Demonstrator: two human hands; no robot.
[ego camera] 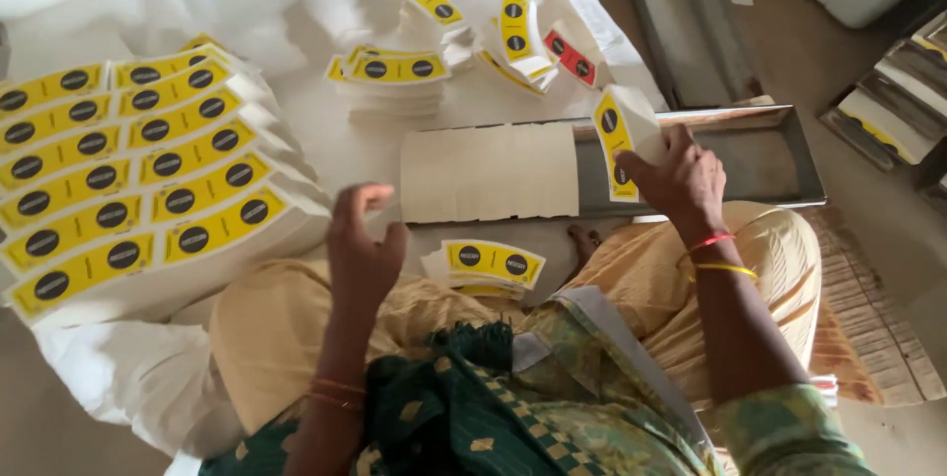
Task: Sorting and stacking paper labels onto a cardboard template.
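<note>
— What has the right hand (681,178) got?

— A small stack of yellow labels (619,136) with black round marks, held on edge at right of centre, fingers closed around it. It sits over the open end of a long grey metal tray (769,155).

— Anything in the tray?

— A row of the same cards seen from the white back, a pale block (488,172) filling its left part in the middle of the frame.

— And the left hand (363,249)?

— Lifted at lower centre, fingers loosely curled and half open, holding nothing. Just right of it lies a low pile of yellow labels (488,264) by the person's knee.

— The rest?

— Rows of overlapping yellow label stacks (128,180) fill the left side, on a white sheet (296,2) spread over the floor. More loose piles (395,72) lie at upper centre, one with a red label (570,57) showing. The person sits cross-legged in pale yellow cloth, bangles on both wrists.
</note>
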